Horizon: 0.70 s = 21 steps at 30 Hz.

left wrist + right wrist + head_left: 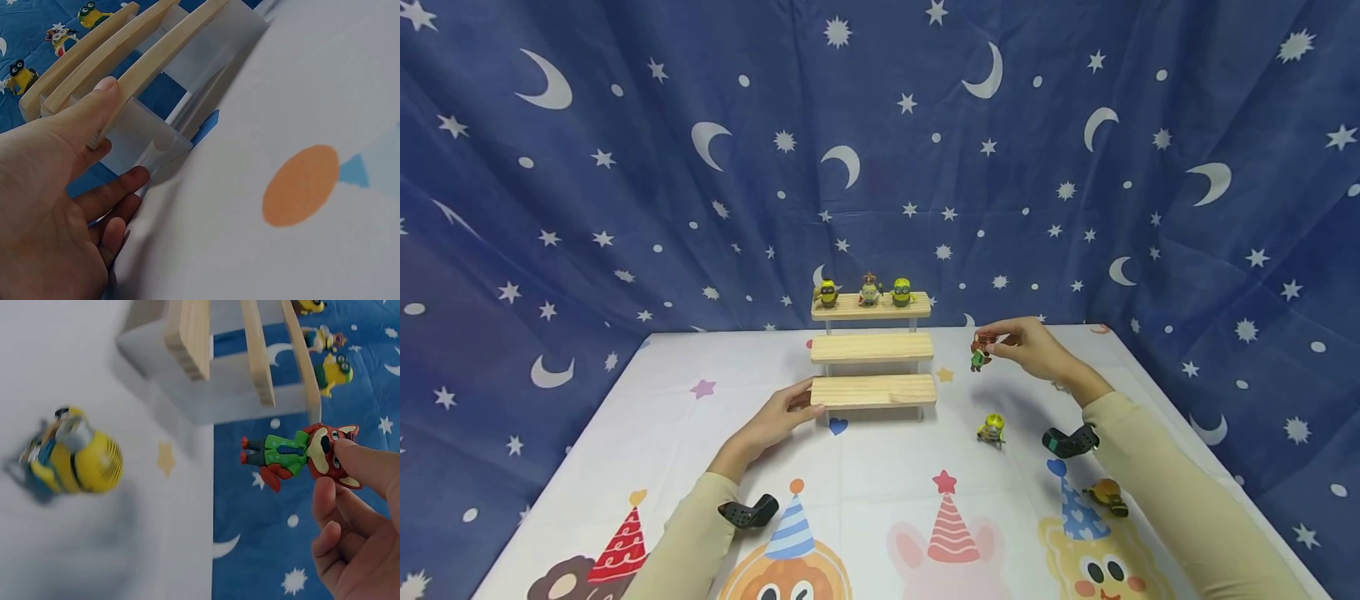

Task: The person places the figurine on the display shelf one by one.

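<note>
A fox figurine (pixel 290 450) in a green shirt is pinched at its head by my right hand (pixel 1028 346), raised off the table to the right of the stand. The three-tier display stand (pixel 872 390) has wooden boards on clear supports. At the left end of its lowest board, my left hand (pixel 777 419) grips the edge, thumb on the wood (pixel 159 59) and a finger beneath. Along the top board stand three Minion figurines: one on the left (pixel 827 293), a crowned one (pixel 869 292) in the middle, and one on the right (pixel 902 292).
A yellow Minion figurine (pixel 992 428) stands on the table right of the stand. Another figurine (pixel 1107 496), yellow and brown, lies beside my right forearm. Behind the table hangs a blue star-and-moon curtain (pixel 880 108). The white tablecloth (pixel 700 442) has cartoon prints.
</note>
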Each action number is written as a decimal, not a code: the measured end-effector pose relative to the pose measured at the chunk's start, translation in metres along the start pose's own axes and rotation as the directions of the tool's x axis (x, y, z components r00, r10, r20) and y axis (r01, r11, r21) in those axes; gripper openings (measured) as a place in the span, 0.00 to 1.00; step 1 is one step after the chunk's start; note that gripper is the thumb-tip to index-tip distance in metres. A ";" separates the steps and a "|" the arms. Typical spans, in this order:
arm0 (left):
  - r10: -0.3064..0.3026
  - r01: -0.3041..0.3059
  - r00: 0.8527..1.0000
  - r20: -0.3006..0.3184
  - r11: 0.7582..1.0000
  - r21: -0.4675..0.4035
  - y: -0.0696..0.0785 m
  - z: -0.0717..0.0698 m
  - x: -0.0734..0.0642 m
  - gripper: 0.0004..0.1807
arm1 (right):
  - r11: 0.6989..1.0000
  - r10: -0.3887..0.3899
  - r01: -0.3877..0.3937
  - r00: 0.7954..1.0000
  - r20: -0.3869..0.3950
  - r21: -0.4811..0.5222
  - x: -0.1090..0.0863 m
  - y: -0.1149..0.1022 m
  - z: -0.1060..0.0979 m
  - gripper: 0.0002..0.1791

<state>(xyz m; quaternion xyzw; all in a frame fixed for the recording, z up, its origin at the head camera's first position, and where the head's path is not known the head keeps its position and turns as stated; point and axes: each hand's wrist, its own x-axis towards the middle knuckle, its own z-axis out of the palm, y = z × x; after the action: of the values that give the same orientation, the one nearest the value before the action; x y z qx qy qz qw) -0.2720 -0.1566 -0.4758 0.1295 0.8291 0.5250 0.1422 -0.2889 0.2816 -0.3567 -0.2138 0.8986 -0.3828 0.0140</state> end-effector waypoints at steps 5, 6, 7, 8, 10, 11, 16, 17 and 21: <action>-0.001 0.001 1.000 -0.001 1.000 0.001 0.000 0.000 0.001 0.44 | 0.999 0.008 -0.007 1.000 -0.015 0.042 0.007 -0.008 0.009 0.19; -0.003 0.003 1.000 -0.003 1.000 -0.005 0.000 0.000 0.000 0.44 | 0.998 0.016 -0.015 1.000 -0.014 0.055 0.009 -0.009 0.011 0.20; -0.002 0.002 1.000 -0.005 1.000 -0.007 0.000 0.000 0.000 0.43 | 0.998 0.020 -0.019 1.000 -0.014 0.061 0.011 -0.010 0.014 0.20; 0.000 0.000 1.000 -0.005 1.000 -0.013 0.000 0.000 0.000 0.43 | 0.997 0.023 -0.022 1.000 -0.011 0.074 0.014 -0.011 0.016 0.20; 0.010 -0.010 1.000 -0.003 1.000 -0.012 0.000 0.000 0.000 0.43 | 0.996 0.019 -0.018 1.000 -0.004 0.089 0.018 -0.014 0.021 0.21; 0.013 -0.013 1.000 -0.001 1.000 -0.013 0.000 0.000 0.000 0.43 | 0.995 0.015 -0.015 1.000 -0.001 0.096 0.020 -0.016 0.023 0.21; 0.012 -0.012 1.000 0.005 1.000 -0.017 -0.001 -0.001 -0.001 0.43 | 0.994 -0.019 0.019 1.000 0.007 0.105 0.029 -0.027 0.031 0.20; 0.010 -0.010 1.000 0.004 1.000 -0.016 -0.001 -0.001 -0.001 0.43 | 0.994 -0.024 0.023 1.000 0.006 0.103 0.030 -0.029 0.033 0.20; 0.006 -0.006 1.000 0.003 1.000 -0.007 -0.001 -0.001 0.000 0.43 | 0.994 -0.035 0.033 0.999 0.013 0.108 0.035 -0.039 0.038 0.19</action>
<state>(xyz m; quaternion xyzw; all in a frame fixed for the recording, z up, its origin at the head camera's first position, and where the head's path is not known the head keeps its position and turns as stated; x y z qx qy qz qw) -0.2722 -0.1582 -0.4757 0.1324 0.8265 0.5283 0.1423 -0.2991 0.2180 -0.3512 -0.2309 0.8728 -0.4293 0.0257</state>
